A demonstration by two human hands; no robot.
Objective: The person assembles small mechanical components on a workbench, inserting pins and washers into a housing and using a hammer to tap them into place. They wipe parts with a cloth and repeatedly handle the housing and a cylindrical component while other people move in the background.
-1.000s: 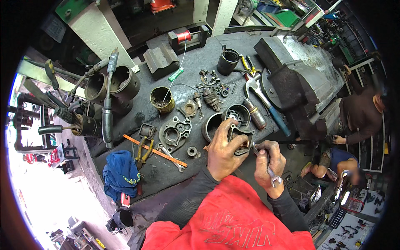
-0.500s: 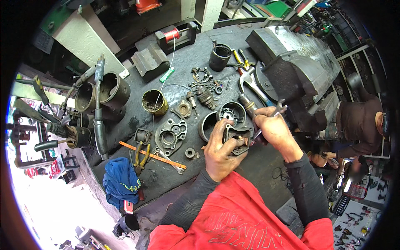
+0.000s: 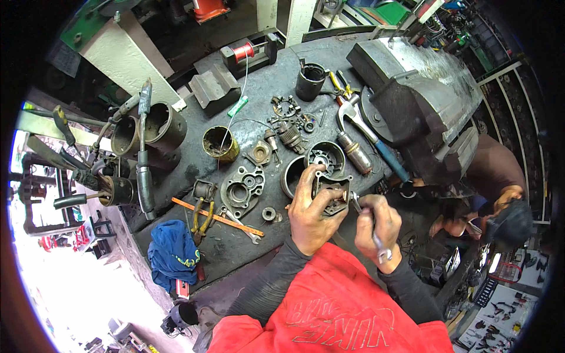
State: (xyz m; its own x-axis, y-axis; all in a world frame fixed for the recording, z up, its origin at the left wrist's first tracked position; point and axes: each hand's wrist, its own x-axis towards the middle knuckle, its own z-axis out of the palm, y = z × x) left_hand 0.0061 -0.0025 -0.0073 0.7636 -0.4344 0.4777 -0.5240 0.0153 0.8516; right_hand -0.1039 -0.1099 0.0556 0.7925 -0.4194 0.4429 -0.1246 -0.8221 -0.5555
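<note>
My left hand (image 3: 311, 213) is closed around a small grey metal housing (image 3: 346, 183), thumb and fingers on its near and left sides. My right hand (image 3: 376, 222), closed, grips a combination wrench (image 3: 378, 241). The wrench's far end meets the right side of the housing, at what looks like a bolt or stud. Its open jaw (image 3: 384, 255) sticks out below my fist, toward me. Just beyond my left fingers are a round cup-like metal part (image 3: 326, 156) and a dark cylindrical shell (image 3: 290, 179).
A flat casting (image 3: 240, 193), a gear shaft (image 3: 290, 136), a tin (image 3: 219, 145), pliers (image 3: 203, 222) and a blue cloth (image 3: 172, 252) lie on the bench. A hammer (image 3: 384, 152) rests beside a big vise (image 3: 412, 106). Another person (image 3: 500, 167) crouches at right.
My right hand has come down beside the housing and turned the wrench, so its open jaw now points toward me instead of away. The left hand keeps its hold. The person at right has bent lower.
</note>
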